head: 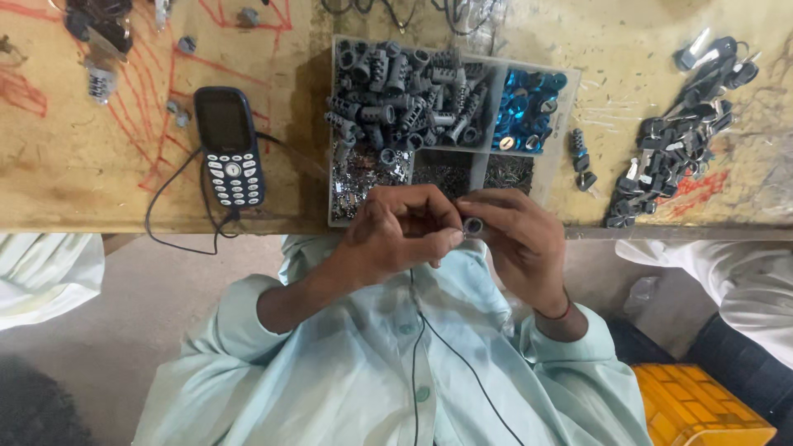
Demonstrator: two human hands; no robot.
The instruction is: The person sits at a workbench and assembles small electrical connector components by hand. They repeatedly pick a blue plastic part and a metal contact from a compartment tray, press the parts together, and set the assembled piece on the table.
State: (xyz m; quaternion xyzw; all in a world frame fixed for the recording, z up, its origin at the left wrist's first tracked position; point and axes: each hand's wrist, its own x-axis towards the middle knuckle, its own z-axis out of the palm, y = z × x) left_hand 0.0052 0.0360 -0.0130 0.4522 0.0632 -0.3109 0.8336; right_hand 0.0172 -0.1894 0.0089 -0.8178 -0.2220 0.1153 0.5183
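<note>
Two hands meet just over the near edge of the workbench [99, 190], and between them we hold a small grey cylinder [473, 225], a lock barrel of the same kind as the ones heaped in the tray. Our left hand [396, 235] is curled shut, thumb and forefinger pinched toward the barrel's open end, perhaps on some tiny part that we cannot make out; our right hand [516, 239] is closed around the barrel, fingertips gripping its sides. The divided plastic tray [570, 124] sits just beyond the hands, with grey barrels [405, 91] in its large compartment, blue caps [526, 107] in the next, and fine metal bits [363, 169] in the nearer ones. To work this well, we judge, the right hand should keep the barrel steady with its opening turned toward the left fingers, so that small pieces go in straight, and the work should stay over the tray so that anything dropped lands among its like. A dark phone [230, 149] lies to the left with its cable trailing off the bench, and a pile of black-headed keys [677, 140] lies well apart to the right.
</note>
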